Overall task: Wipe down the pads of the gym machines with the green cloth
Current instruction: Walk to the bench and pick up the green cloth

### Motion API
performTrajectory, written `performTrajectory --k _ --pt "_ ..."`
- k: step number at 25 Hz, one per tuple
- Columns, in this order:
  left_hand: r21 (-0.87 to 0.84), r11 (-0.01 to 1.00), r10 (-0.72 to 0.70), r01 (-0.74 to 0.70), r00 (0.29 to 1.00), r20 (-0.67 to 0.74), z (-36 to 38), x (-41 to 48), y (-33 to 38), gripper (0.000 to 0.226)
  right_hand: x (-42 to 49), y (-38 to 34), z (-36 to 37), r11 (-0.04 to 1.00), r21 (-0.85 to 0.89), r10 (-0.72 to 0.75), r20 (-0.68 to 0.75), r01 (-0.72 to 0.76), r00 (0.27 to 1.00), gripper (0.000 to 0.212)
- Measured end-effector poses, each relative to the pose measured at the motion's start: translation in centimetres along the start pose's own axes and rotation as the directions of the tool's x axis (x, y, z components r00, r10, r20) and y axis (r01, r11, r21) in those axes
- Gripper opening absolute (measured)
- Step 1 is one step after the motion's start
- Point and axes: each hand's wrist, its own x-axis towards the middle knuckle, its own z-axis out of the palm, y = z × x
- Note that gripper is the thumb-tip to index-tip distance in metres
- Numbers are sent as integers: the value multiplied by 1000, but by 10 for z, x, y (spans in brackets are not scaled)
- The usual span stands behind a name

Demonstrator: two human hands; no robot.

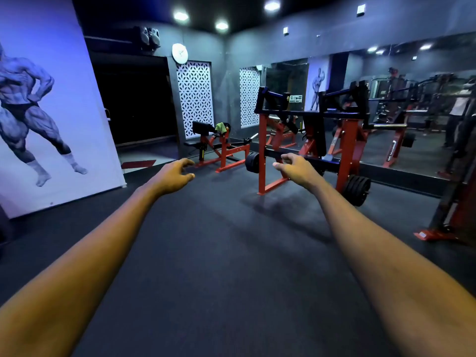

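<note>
My left grip (175,173) and right grip (296,168) hang loose and empty, and the far green cloth (220,127) looks soft and light, so I think I should pinch a fold.

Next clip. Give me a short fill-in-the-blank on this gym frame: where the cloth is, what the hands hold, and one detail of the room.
1. The green cloth is draped over the far machine, whose frame is painted ____.
2. The left hand and the right hand both hold ____.
3. The round clock hangs above a ____ patterned panel.
Missing words: red; nothing; white.
</note>
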Motion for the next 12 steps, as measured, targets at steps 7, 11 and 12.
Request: performTrajectory --k 7,11,12 --pt "12 998 -59 59 998 24 25 77 -41 49 87 13 35 996 -83 -18 51 22 999 60" --pt "16 997 -74 74 997 27 46 145 -66 49 167 30 52 989 -138 -34 110 50 993 57" --pt "24 996 -83 82 996 33 50 162 -70 49 188 34 54 988 -148 -34 118 51 992 56"
